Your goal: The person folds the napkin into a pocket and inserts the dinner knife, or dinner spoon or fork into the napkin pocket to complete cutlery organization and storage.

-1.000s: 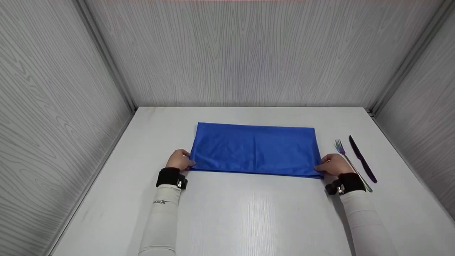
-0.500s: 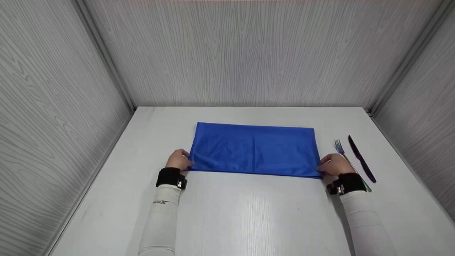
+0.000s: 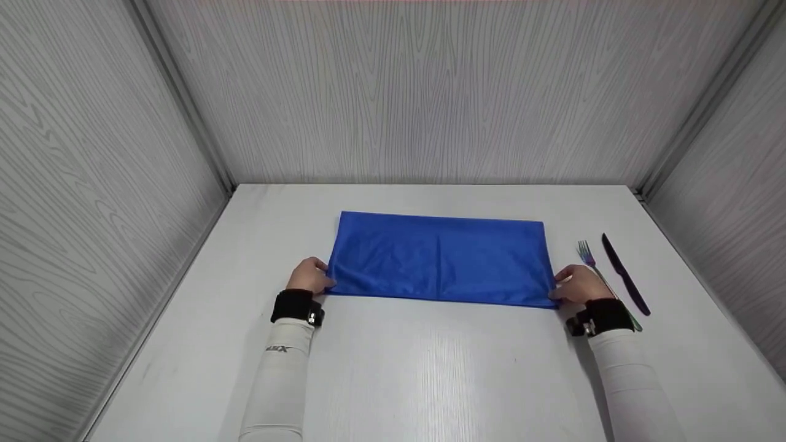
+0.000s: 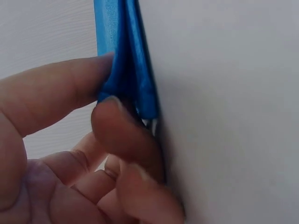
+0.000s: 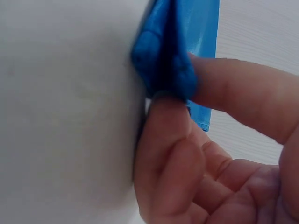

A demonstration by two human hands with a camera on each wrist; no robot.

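A blue cloth lies folded into a wide rectangle on the white table, with a crease down its middle. My left hand is at its near left corner; in the left wrist view the thumb and curled index finger pinch the edge, where two layers part slightly. At the near right corner my right hand pinches the cloth in the same way, thumb against the upper layer and index finger at its edge. The other fingers of both hands are curled in close to the table.
Right of the cloth lies a rainbow-tinted fork, its handle partly hidden under my right wrist. A dark purple knife lies beside it, farther right. Grey wood-grain panels enclose the table at the back and both sides.
My right fingers have shifted a touch to the right along with the cloth's near right corner, and the layers at the near edge look more closely aligned. The left hand has stayed nearly still.
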